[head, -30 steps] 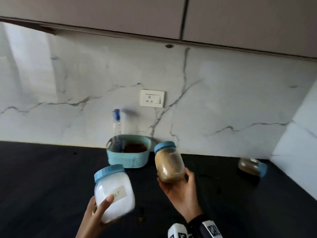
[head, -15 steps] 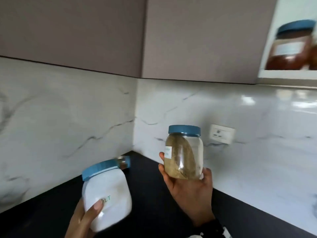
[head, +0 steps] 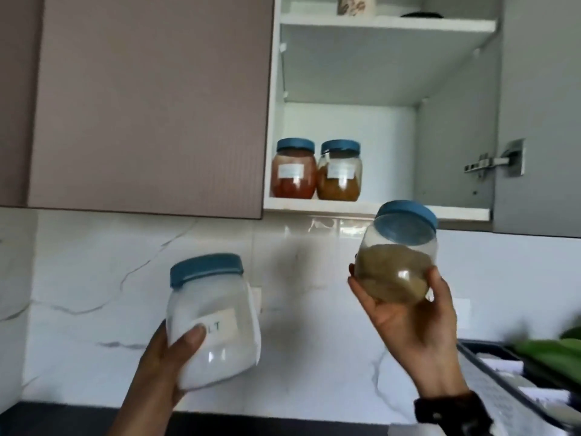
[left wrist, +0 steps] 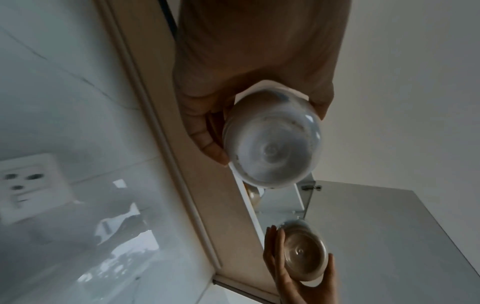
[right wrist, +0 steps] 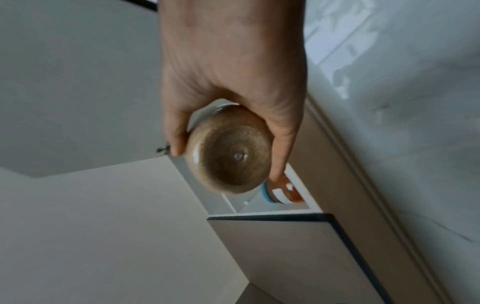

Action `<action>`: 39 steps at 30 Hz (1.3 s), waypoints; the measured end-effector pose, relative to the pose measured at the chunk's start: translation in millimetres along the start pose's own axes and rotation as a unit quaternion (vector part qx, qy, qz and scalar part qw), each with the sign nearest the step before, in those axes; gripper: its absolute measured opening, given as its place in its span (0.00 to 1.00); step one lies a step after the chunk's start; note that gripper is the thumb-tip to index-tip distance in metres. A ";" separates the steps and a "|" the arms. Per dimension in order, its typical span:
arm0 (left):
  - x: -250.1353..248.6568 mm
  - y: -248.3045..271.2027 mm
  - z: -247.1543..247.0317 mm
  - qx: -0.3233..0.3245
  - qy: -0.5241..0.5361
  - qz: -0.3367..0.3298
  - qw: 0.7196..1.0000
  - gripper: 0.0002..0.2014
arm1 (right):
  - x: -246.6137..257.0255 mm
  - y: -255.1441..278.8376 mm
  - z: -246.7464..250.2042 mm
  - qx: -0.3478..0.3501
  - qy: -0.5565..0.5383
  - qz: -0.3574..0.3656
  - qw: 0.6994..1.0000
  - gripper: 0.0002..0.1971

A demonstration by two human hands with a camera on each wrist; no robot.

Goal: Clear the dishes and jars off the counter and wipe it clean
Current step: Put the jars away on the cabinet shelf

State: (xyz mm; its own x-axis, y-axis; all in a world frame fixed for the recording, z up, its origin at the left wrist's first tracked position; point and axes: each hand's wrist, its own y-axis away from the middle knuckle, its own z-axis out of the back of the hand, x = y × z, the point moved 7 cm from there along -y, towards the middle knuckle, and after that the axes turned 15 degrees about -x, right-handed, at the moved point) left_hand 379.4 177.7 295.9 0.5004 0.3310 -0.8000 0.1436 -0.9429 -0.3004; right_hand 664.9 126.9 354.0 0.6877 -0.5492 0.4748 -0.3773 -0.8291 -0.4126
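My left hand (head: 163, 357) grips a blue-lidded salt jar (head: 213, 322) full of white grains, held up before the marble backsplash. Its base fills the left wrist view, salt jar (left wrist: 272, 144), with my left hand (left wrist: 207, 115) wrapped round it. My right hand (head: 408, 322) holds a blue-lidded jar of brown powder (head: 397, 265), tilted, just below the open wall cupboard (head: 377, 209). The right wrist view shows the brown jar (right wrist: 228, 156) from beneath in my right hand (right wrist: 233, 82).
On the cupboard's lower shelf stand a red-filled jar (head: 294, 169) and a yellow-brown jar (head: 339, 171), with free shelf to their right. Its door (head: 540, 114) hangs open at right. A dark tray (head: 503, 382) with green items sits low right. Black counter (head: 63, 416) below.
My view has swung right and up from the counter corner to the open cupboard. Both jars have risen, and the brown jar now tilts toward the lower shelf.
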 end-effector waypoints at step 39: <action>-19.7 -56.7 -130.7 0.085 -0.043 -0.120 0.988 0.56 | 120.3 -158.2 -44.2 -0.212 0.601 0.423 0.644 0.44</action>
State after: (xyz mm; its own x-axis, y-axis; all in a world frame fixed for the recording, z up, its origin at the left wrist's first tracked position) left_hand 473.0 220.0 396.6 0.3948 0.5524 -0.7342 0.0993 -0.8201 -0.5636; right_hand 779.9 187.4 510.7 -0.7568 -0.2955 0.5831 -0.6119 0.0063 -0.7909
